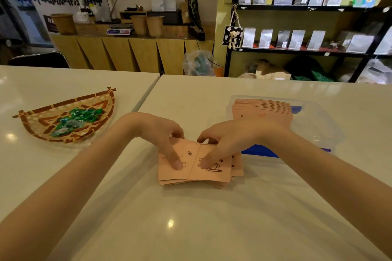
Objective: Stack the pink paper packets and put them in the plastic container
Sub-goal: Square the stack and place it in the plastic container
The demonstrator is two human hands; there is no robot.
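A loose pile of pink paper packets (176, 175) with coffee prints lies on the white table in front of me. My left hand (161, 133) grips the pile's left side, thumb pressed on the top packet. My right hand (224, 140) holds the right side, its thumb on a packet printed with a cup (220, 172). Behind my right hand stands a clear plastic container (318, 125) with blue clips. A row of pink packets (262, 109) stands on edge inside it.
A fan-shaped woven basket (40, 131) with green wrapped candies sits at the left on the adjoining table. The seam between the two tables runs just left of my left arm. Shelves of pouches stand beyond the far edge.
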